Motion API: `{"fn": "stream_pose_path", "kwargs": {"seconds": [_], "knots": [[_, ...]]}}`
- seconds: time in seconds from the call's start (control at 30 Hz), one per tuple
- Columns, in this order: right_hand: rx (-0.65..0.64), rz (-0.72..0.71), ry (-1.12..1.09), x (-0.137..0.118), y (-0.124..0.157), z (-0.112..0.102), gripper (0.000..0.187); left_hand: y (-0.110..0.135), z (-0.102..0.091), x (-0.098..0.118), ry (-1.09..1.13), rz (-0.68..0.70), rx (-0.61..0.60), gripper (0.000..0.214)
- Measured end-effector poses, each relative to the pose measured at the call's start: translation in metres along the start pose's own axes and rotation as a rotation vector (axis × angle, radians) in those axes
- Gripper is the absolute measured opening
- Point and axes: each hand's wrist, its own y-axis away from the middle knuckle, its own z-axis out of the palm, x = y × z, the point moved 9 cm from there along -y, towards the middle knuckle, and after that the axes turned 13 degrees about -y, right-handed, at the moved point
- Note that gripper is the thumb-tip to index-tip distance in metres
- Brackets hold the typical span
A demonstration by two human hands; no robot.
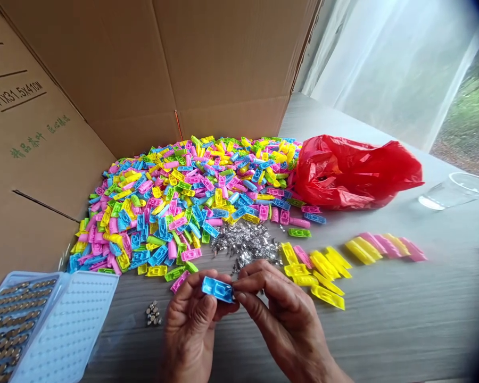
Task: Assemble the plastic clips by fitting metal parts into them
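Note:
A small blue plastic casing (217, 289), its hollow side facing up, is pinched between the thumb and fingers of my left hand (195, 314). My right hand (281, 311) has its thumb and index fingertip pressed together at the casing's right end. Whatever that pinch contains is too small or hidden to make out. Just beyond my hands lies a heap of small shiny metal pieces (247, 242). Behind it spreads a large pile of pink, yellow, green and blue plastic casings (191, 191). Several yellow and pink casings (323, 268) lie right of my right hand.
A red plastic bag (355, 175) and a transparent cup (455, 191) stand at the right. Cardboard walls (223, 58) rise behind and left. At lower left, a tray of button cells (16, 324) lies near a small cluster of round metal pieces (153, 314).

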Motion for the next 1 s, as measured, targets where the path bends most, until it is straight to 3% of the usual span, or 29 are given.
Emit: {"fn": "stream_pose_path", "kwargs": {"seconds": [0.53,1.0], "knots": [[0.006,-0.047,-0.037,-0.005,0.005,-0.006,0.014,0.004,0.012,0.002,-0.019,0.048,-0.058,0.014],[-0.074,-0.155,0.133,-0.019,0.009,-0.002,0.014,0.005,0.015,0.0,0.002,0.076,-0.093,0.013]]}}
